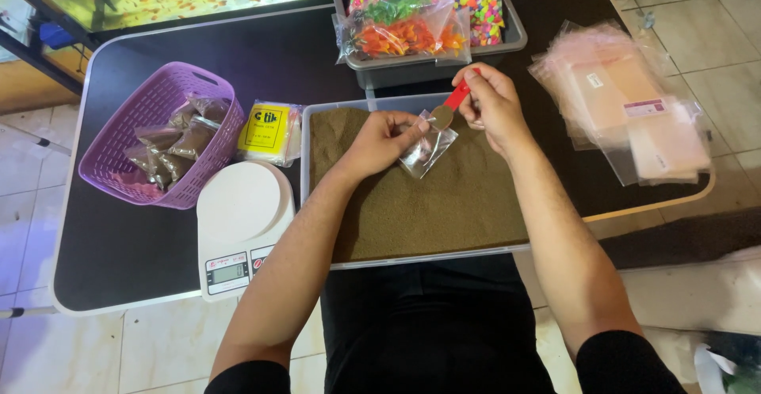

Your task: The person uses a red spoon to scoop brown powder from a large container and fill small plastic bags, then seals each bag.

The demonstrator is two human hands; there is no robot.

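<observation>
My left hand (386,136) pinches the mouth of a small clear plastic bag (428,150) and holds it over a grey tray (349,105) filled with fine brown granules. My right hand (493,102) grips a red-handled spoon (453,99) whose bowl, heaped with brown granules, sits at the bag's opening. Both hands hover above the far half of the tray.
A white kitchen scale (240,223) stands left of the tray. A purple basket (162,132) holds several filled brown packets. A yellow-labelled packet (271,131) lies beside it. A grey bin (432,49) of colourful gravel bags sits behind. A stack of clear bags (626,109) lies at right.
</observation>
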